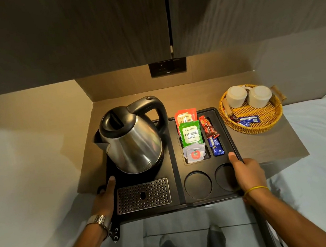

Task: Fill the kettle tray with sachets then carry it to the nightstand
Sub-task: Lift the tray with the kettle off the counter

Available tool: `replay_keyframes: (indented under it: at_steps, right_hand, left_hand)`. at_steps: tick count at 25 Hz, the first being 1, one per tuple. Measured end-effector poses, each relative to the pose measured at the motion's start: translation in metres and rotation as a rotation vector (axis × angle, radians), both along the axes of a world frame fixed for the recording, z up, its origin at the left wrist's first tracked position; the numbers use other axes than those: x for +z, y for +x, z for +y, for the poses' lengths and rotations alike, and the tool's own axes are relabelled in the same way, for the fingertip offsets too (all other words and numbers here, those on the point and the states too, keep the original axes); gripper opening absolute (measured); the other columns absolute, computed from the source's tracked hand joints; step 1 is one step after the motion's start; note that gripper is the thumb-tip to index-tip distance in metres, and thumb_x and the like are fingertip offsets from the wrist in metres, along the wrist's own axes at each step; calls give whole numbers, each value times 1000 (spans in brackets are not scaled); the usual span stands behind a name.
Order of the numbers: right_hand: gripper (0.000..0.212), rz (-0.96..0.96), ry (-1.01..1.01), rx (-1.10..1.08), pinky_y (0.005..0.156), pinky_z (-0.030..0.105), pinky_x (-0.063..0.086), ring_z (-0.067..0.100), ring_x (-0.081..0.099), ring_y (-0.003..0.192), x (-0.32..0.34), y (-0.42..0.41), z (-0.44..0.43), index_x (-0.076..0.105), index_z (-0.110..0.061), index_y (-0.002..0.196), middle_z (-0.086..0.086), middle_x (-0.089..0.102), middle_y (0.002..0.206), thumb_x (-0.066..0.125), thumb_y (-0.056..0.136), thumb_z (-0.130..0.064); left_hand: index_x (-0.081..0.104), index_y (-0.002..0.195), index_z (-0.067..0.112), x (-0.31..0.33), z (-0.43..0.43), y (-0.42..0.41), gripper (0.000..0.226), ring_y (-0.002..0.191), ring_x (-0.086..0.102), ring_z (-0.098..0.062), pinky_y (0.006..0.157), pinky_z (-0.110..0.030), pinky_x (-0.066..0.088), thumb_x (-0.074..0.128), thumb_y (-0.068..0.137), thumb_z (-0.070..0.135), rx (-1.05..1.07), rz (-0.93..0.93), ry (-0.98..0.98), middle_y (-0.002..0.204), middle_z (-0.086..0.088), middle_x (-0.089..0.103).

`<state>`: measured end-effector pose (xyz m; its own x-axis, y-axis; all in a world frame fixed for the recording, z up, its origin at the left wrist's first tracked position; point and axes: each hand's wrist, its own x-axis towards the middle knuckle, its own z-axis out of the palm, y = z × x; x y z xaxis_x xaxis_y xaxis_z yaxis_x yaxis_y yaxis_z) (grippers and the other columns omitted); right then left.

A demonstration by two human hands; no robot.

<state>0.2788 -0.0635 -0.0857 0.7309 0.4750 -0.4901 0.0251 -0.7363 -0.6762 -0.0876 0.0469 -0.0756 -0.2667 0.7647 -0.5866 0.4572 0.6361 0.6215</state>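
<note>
Both hands, left (105,197) and right (247,172), grip the kettle tray (177,184); their fingers curl hidden beneath its edges.

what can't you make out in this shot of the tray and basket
Head view only:
- Fingers of the left hand and right hand: curled under the tray edges, only the thumbs show.
- Whether the tray rests on the nightstand or is lifted: its underside is hidden.
- Sachets in the basket: print too small to read.
- Kettle contents: lid shut.
- Cups: upside down, insides hidden.
</note>
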Motion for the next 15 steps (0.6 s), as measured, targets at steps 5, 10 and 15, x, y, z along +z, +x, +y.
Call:
replay_keyframes:
  at_steps: [5, 10, 15]
  right_hand:
    - [54, -70, 114, 77, 70, 41, 46, 31, 59, 73, 36, 20, 4, 65, -10, 75, 14, 67, 80, 51, 97, -57]
    - [49, -94, 227, 128, 92, 50, 52, 38, 65, 97, 69, 30, 0, 72, -10, 94, 13, 71, 98, 51, 99, -54]
    - [52, -105, 281, 102, 63, 36, 44, 28, 59, 68, 94, 26, -31, 62, -12, 66, 6, 62, 66, 52, 100, -52]
  left_hand:
    - [71, 102, 11, 50, -21, 9, 63, 96, 70, -41, 99, -56, 53, 51, 88, 69, 59, -78, 90, 107, -23, 74]
    - [70, 96, 13, 98, -39, 11, 57, 91, 69, -39, 97, -52, 53, 49, 91, 65, 78, -69, 208, 101, -23, 74]
    - [72, 93, 2, 112, -50, 5, 72, 83, 69, -40, 90, -49, 55, 46, 89, 69, -7, -40, 211, 88, -22, 75]
